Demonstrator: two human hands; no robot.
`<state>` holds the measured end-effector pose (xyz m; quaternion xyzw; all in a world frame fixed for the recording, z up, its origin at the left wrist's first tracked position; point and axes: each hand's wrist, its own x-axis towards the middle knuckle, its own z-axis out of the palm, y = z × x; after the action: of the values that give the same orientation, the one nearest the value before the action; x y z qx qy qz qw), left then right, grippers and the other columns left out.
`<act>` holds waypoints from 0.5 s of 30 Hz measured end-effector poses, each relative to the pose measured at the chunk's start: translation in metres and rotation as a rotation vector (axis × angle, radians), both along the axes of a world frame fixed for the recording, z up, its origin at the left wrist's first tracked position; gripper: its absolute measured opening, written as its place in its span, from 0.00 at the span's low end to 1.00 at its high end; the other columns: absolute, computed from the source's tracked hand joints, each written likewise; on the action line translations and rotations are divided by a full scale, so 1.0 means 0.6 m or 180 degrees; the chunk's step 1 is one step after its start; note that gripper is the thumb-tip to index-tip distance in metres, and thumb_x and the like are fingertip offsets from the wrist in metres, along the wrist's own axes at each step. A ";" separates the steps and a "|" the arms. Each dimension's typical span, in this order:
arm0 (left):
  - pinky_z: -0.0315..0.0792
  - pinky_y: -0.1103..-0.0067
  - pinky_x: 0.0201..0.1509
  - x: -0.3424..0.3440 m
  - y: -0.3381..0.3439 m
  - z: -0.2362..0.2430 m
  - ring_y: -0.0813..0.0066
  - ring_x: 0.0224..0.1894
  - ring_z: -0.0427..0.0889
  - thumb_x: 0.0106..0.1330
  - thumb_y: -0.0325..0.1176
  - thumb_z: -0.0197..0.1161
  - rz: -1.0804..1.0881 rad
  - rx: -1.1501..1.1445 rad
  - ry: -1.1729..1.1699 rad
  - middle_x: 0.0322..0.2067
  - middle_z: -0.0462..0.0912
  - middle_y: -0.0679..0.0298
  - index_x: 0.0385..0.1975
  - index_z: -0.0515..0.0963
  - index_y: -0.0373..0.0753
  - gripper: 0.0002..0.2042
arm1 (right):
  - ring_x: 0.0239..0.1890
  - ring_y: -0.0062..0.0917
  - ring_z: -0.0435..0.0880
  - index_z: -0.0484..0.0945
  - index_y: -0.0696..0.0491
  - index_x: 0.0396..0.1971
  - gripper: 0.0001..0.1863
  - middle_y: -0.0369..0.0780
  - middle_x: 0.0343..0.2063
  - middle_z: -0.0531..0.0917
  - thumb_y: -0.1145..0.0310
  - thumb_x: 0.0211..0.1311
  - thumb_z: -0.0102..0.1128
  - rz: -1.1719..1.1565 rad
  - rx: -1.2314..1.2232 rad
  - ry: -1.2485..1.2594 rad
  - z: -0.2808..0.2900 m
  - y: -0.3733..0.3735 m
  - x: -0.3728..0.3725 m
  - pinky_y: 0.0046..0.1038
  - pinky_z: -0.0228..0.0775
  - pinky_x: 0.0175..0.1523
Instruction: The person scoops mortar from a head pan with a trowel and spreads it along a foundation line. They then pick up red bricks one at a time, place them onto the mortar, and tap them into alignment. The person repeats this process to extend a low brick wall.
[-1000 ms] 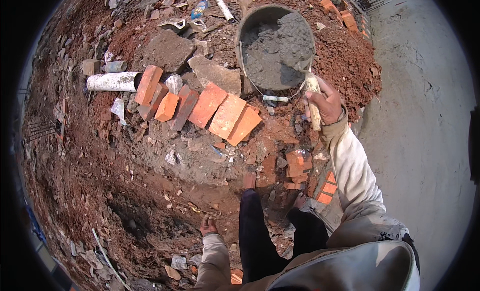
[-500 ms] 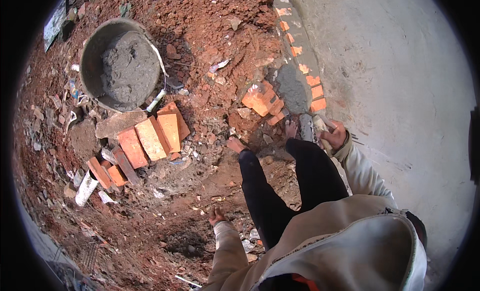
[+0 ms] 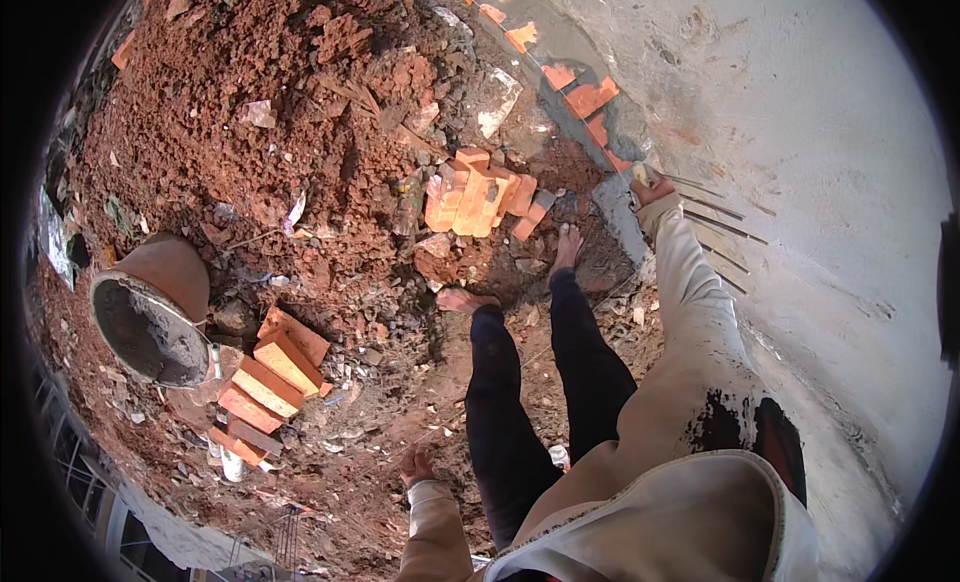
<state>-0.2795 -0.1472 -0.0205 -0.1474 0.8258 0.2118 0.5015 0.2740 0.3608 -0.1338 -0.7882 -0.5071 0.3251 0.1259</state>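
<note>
My right hand is stretched out to the near end of a low brick course, which is bedded in wet grey mortar. Its fingers are closed round the pale handle of what looks like a trowel; the blade cannot be made out. Just below the hand is a grey mortared block edge. A taut line runs along the bricks. My left hand hangs low over the red soil, loosely open, with nothing visible in it. Several orange bricks are stacked beyond my bare feet.
A bucket of grey mortar tilts at the left, beside another group of bricks. Thin steel rods stick out by the concrete slab on the right. Loose red earth and rubble lie uneven beyond my feet.
The view has swung, so the bucket and bricks now appear farther left. My right arm has straightened, and its hand has reached forward toward the bricks' end. My left hand still hangs low.
</note>
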 end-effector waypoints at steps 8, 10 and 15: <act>0.74 0.78 0.33 0.124 0.110 -0.005 0.71 0.31 0.79 0.58 0.35 0.62 -0.0400 -0.0149 0.0452 0.35 0.79 0.62 0.48 0.71 0.33 0.20 | 0.42 0.45 0.77 0.71 0.55 0.47 0.26 0.50 0.41 0.76 0.59 0.47 0.59 0.0226 -0.0484 -0.1613 -0.068 0.068 -0.001 0.40 0.70 0.45; 0.74 0.78 0.33 0.177 0.129 0.007 0.71 0.31 0.79 0.58 0.35 0.61 -0.0396 -0.0282 0.0565 0.35 0.79 0.62 0.48 0.71 0.33 0.20 | 0.42 0.47 0.77 0.71 0.54 0.45 0.25 0.50 0.41 0.75 0.57 0.47 0.59 0.0046 -0.0395 -0.1219 -0.050 0.036 -0.012 0.41 0.70 0.45; 0.74 0.77 0.34 0.268 0.185 -0.007 0.69 0.33 0.79 0.59 0.35 0.59 -0.0115 -0.0017 0.0961 0.40 0.77 0.59 0.51 0.68 0.29 0.22 | 0.42 0.47 0.76 0.70 0.58 0.46 0.26 0.51 0.42 0.73 0.58 0.48 0.58 0.0536 -0.0466 -0.1573 -0.072 0.046 0.080 0.42 0.71 0.44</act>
<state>-0.1189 -0.0363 -0.0245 -0.1003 0.8949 0.2203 0.3749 0.3219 0.3881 -0.1770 -0.8057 -0.5614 0.1680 -0.0864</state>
